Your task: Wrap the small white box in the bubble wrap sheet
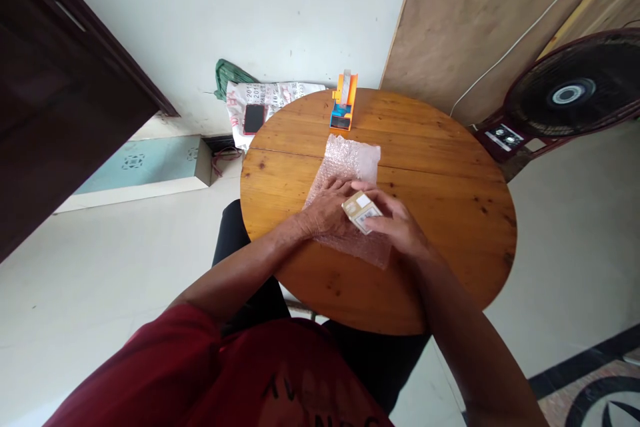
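Observation:
A sheet of pinkish bubble wrap [353, 160] lies spread on the round wooden table [450, 213]. My left hand [330, 209] rests flat on the wrap with its fingers stretched out. Just to its right, my right hand [400, 223] grips a small cardboard box [361, 211] between thumb and fingers. White labels show on the box, one with printed marks too small to read. The box is tilted above the wrap, close to the left hand; whether it touches the wrap I cannot tell.
An orange and blue tape dispenser [344, 103] stands at the table's far edge. Beyond the left edge, a phone-like dark rectangle [254, 119] lies on a printed white sack [280, 93]. A large fan [570, 93] stands at the right, near the table.

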`<action>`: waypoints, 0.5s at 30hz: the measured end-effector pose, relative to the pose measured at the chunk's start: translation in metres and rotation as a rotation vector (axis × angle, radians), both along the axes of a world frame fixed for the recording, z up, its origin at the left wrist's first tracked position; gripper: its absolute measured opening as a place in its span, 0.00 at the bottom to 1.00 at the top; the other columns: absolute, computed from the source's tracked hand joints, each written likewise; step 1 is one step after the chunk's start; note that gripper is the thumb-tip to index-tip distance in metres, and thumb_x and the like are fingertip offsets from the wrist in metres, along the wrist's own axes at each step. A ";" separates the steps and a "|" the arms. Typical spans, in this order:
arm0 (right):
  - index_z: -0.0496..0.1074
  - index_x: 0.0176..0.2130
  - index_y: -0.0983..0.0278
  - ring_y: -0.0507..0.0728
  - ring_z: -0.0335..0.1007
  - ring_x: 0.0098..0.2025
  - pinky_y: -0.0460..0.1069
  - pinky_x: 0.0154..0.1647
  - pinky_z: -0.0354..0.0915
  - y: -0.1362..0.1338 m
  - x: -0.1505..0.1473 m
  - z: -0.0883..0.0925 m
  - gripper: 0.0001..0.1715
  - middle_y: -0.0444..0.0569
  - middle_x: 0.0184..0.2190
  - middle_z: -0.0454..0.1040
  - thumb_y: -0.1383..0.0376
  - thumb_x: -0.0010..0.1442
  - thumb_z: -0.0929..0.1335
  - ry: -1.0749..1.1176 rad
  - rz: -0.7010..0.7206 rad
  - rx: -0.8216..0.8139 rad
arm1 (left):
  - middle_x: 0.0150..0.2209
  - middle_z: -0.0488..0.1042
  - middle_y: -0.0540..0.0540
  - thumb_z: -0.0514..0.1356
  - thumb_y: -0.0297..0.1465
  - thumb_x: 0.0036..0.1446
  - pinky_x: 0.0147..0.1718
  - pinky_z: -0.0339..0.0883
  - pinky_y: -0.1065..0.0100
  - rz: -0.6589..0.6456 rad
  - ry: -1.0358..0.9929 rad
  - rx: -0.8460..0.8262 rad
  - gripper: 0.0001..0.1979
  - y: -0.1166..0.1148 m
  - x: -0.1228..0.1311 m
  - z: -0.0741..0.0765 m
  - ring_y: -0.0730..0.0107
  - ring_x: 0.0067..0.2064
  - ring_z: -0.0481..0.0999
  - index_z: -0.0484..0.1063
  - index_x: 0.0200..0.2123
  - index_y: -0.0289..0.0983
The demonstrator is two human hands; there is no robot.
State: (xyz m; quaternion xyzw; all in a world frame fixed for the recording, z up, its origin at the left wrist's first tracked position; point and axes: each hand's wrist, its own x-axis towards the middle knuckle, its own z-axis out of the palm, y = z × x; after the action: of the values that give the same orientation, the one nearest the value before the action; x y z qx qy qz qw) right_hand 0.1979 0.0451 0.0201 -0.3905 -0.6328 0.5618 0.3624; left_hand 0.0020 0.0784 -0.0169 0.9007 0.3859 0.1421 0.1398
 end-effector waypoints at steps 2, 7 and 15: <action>0.76 0.43 0.59 0.66 0.66 0.63 0.57 0.60 0.64 0.006 0.004 -0.011 0.22 0.51 0.63 0.69 0.53 0.51 0.76 0.063 -0.177 -0.019 | 0.67 0.63 0.33 0.66 0.48 0.55 0.71 0.43 0.43 -0.006 -0.022 0.019 0.40 -0.002 0.001 0.002 0.42 0.70 0.58 0.63 0.67 0.37; 0.75 0.41 0.58 0.59 0.75 0.46 0.55 0.53 0.68 0.024 0.010 -0.032 0.20 0.45 0.43 0.79 0.56 0.49 0.77 0.145 -0.425 -0.063 | 0.68 0.62 0.32 0.66 0.49 0.55 0.70 0.45 0.41 -0.056 -0.004 -0.024 0.39 0.001 -0.004 0.008 0.40 0.69 0.59 0.66 0.65 0.37; 0.73 0.48 0.59 0.62 0.75 0.44 0.59 0.50 0.70 0.020 0.000 -0.027 0.27 0.48 0.43 0.79 0.56 0.49 0.76 -0.176 -0.405 0.139 | 0.68 0.62 0.32 0.70 0.41 0.51 0.70 0.47 0.47 0.090 -0.066 -0.080 0.46 0.012 -0.016 0.011 0.44 0.71 0.57 0.58 0.69 0.33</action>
State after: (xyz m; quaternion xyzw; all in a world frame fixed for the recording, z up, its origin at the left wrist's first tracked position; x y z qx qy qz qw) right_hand 0.1978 0.0647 -0.0065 -0.5312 -0.6078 0.3967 0.4371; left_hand -0.0140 0.0902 -0.0061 0.8709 0.4266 0.1624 0.1821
